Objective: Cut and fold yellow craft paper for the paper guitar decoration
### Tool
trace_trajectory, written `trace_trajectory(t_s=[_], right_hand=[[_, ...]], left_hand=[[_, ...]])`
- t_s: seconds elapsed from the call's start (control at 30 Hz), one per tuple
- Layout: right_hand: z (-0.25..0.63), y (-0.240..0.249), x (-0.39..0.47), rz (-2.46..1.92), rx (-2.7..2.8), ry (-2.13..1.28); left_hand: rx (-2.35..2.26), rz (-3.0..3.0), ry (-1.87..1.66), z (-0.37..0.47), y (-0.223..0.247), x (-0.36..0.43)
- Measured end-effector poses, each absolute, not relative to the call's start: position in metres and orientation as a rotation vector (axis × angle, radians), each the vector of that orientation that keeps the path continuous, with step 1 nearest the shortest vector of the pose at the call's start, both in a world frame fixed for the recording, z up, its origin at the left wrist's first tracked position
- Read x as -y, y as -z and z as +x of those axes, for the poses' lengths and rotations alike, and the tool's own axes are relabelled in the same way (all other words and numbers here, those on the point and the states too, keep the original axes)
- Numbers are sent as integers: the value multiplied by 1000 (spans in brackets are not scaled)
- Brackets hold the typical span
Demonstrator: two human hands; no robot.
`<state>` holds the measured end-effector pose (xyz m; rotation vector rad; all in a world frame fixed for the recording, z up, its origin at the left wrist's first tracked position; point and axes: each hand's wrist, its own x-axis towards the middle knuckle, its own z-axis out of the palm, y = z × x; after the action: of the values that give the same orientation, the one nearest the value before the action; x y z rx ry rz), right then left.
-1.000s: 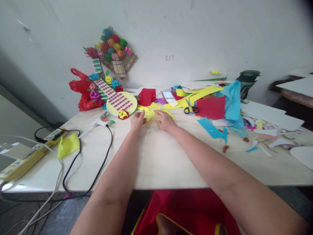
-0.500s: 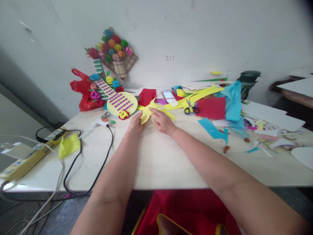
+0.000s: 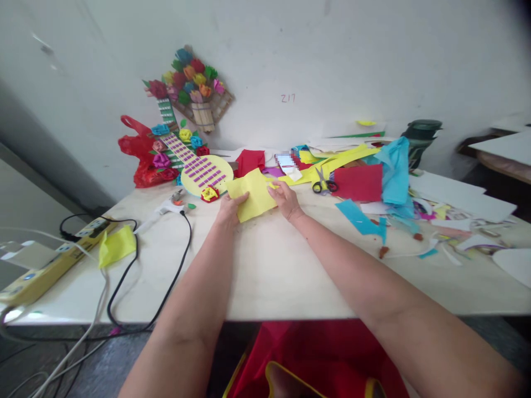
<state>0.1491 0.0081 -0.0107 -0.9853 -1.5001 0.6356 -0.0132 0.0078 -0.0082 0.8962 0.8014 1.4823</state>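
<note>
A roughly square sheet of yellow crepe paper [image 3: 254, 200] is spread out between my hands, a little above the white table [image 3: 282, 276]. My left hand [image 3: 230, 209] pinches its left side, the thumb lying over the front. At the opposite edge, my right hand [image 3: 286, 200] has its fingers closed on the upper right corner of the sheet. Behind the sheet and to the left lies a cardboard guitar [image 3: 207, 171] with purple strips, and a red and yellow paper flower [image 3: 209, 193] sits at its lower end.
Scissors [image 3: 324, 182] lie right of my hands beside red paper [image 3: 359, 182] and blue paper [image 3: 394, 171]. A glue gun [image 3: 168, 207], its black cord and a power strip [image 3: 74, 249] occupy the left. Paper scraps [image 3: 452, 221] litter the right side.
The yellow paper was folded or bunched and now lies opened flat between my hands. My right hand has shifted slightly right, to the sheet's right edge.
</note>
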Motion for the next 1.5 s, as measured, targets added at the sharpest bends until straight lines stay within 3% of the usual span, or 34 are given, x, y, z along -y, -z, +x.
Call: trace_trajectory(t_s=[0.3, 1.23, 1.5], right_hand=[[150, 17, -19, -1100, 1405, -873], [158, 21, -18, -1104, 1448, -1039], [162, 24, -19, -1025, 1536, -1238]], left_hand=[[-790, 995, -1314, -7, 7, 0], [-851, 799, -1324, -16, -3, -5], [-858, 979, -1141, -23, -1, -5]])
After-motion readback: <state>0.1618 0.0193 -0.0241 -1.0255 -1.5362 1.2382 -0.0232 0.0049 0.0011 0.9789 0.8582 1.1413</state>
